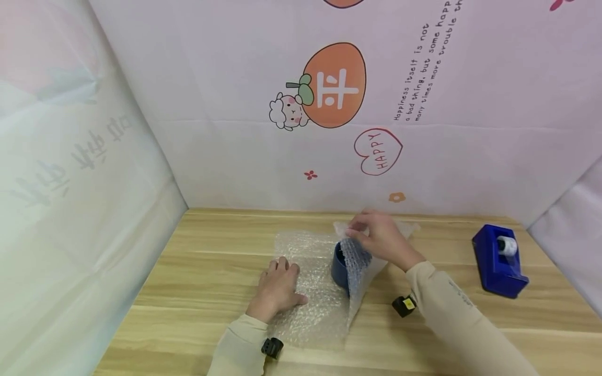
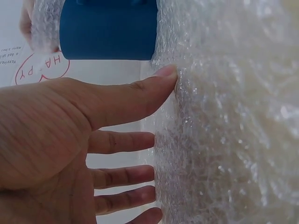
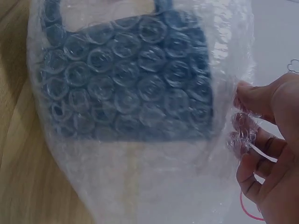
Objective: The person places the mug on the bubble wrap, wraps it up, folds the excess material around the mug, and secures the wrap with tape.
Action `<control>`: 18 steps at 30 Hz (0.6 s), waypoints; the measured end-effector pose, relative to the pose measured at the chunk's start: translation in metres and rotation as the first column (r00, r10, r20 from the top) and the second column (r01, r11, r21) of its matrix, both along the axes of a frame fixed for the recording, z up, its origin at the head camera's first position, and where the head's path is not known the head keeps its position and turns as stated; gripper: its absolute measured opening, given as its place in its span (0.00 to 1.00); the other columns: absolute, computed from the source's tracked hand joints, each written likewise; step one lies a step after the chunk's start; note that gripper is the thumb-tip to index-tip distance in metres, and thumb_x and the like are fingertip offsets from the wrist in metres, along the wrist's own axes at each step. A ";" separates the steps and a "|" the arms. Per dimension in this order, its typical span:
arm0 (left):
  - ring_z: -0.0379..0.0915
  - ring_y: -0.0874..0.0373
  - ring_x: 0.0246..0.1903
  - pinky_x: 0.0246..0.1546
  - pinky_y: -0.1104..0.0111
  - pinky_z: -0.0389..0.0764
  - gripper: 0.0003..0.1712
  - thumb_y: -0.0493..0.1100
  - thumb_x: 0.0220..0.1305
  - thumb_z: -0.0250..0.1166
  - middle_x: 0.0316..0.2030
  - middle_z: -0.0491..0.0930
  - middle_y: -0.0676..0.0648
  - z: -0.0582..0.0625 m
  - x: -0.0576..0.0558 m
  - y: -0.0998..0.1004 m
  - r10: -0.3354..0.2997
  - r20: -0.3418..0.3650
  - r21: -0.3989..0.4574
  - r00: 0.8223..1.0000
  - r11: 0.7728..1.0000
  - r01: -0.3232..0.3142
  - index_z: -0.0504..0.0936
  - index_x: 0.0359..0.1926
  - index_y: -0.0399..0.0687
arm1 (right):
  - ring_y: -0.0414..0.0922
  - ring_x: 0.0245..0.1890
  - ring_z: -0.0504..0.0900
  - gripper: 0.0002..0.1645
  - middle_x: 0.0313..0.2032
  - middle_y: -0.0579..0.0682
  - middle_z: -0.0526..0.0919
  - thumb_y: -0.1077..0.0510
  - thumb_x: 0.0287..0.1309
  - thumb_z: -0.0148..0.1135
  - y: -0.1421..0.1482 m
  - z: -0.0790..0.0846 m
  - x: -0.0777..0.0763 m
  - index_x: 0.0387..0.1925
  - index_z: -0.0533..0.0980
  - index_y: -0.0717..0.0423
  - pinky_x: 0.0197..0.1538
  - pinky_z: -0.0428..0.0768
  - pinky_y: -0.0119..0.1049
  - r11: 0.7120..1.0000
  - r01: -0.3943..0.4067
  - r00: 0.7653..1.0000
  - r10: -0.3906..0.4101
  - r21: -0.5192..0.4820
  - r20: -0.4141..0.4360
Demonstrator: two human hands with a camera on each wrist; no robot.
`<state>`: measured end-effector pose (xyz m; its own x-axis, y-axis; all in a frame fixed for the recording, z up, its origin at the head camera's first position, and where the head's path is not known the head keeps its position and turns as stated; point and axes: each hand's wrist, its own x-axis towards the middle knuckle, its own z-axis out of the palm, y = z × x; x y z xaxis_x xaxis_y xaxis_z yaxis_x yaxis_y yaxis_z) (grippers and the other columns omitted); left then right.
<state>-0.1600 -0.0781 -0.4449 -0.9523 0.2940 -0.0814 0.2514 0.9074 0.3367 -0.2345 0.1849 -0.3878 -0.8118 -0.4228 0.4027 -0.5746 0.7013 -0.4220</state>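
Observation:
A dark blue mug [image 1: 339, 267] stands on a sheet of bubble wrap [image 1: 312, 313], whose right part is lifted and drawn over the mug's right side. My right hand [image 1: 382, 237] pinches the edge of that raised flap above the mug. Through the clear bubbles in the right wrist view, the mug [image 3: 135, 84] and part of its handle [image 3: 52, 18] show. On the flat left part of the wrap my left hand [image 1: 276, 288] rests with fingers spread, fingertips touching the sheet. The left wrist view shows the bare side of the mug [image 2: 110, 32] beyond the thumb.
A blue tape dispenser [image 1: 500, 261] with a roll of tape [image 1: 507, 245] stands on the right of the wooden table [image 1: 202, 261]. A printed white cloth [image 1: 226, 156] hangs behind the table's back edge, with more cloth at both sides.

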 end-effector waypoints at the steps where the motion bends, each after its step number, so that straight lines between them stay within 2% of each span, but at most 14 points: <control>1: 0.66 0.43 0.51 0.47 0.48 0.75 0.34 0.55 0.50 0.81 0.51 0.72 0.38 0.000 0.000 0.000 0.000 -0.001 -0.002 1.000 1.000 0.000 0.79 0.52 0.41 | 0.45 0.35 0.82 0.04 0.33 0.45 0.84 0.58 0.59 0.73 -0.002 -0.002 -0.002 0.33 0.85 0.54 0.42 0.81 0.47 1.000 0.000 1.000 0.000 0.010 0.016; 7: 0.66 0.43 0.50 0.45 0.49 0.75 0.35 0.56 0.49 0.81 0.50 0.72 0.39 -0.002 0.000 0.002 -0.006 -0.010 -0.015 1.000 1.000 0.005 0.79 0.51 0.41 | 0.50 0.39 0.84 0.05 0.36 0.49 0.83 0.60 0.58 0.74 -0.009 -0.012 -0.004 0.34 0.85 0.55 0.47 0.81 0.50 0.999 0.017 0.998 -0.020 0.041 0.053; 10: 0.67 0.43 0.50 0.45 0.49 0.75 0.35 0.56 0.49 0.81 0.50 0.72 0.38 -0.002 -0.001 0.002 -0.005 -0.014 -0.015 1.000 1.000 0.005 0.79 0.51 0.41 | 0.52 0.41 0.81 0.12 0.41 0.52 0.80 0.59 0.57 0.75 -0.010 -0.014 -0.001 0.42 0.83 0.58 0.47 0.80 0.51 0.999 0.044 0.999 -0.045 0.023 0.020; 13: 0.67 0.43 0.50 0.44 0.49 0.75 0.34 0.56 0.49 0.81 0.50 0.72 0.38 -0.001 -0.001 0.001 -0.002 -0.012 -0.014 1.000 1.000 0.002 0.79 0.51 0.41 | 0.51 0.40 0.76 0.19 0.43 0.53 0.74 0.59 0.55 0.77 -0.010 -0.016 0.001 0.47 0.81 0.58 0.43 0.78 0.48 0.998 0.055 0.996 -0.054 0.011 -0.067; 15: 0.67 0.43 0.50 0.44 0.49 0.75 0.34 0.56 0.49 0.81 0.50 0.72 0.38 -0.001 -0.001 0.001 0.000 -0.008 -0.011 1.000 1.000 0.000 0.79 0.51 0.41 | 0.49 0.39 0.75 0.17 0.40 0.52 0.74 0.61 0.54 0.77 -0.011 -0.017 0.002 0.45 0.81 0.57 0.41 0.77 0.45 1.000 0.022 0.992 -0.019 0.021 -0.127; 18: 0.67 0.43 0.50 0.45 0.48 0.75 0.34 0.55 0.49 0.81 0.50 0.72 0.38 0.000 -0.001 0.001 0.001 -0.003 -0.006 1.000 1.000 -0.001 0.79 0.51 0.41 | 0.46 0.36 0.78 0.09 0.36 0.49 0.78 0.67 0.55 0.74 -0.014 -0.017 0.003 0.38 0.84 0.56 0.39 0.80 0.41 0.996 -0.063 0.981 0.073 0.064 -0.179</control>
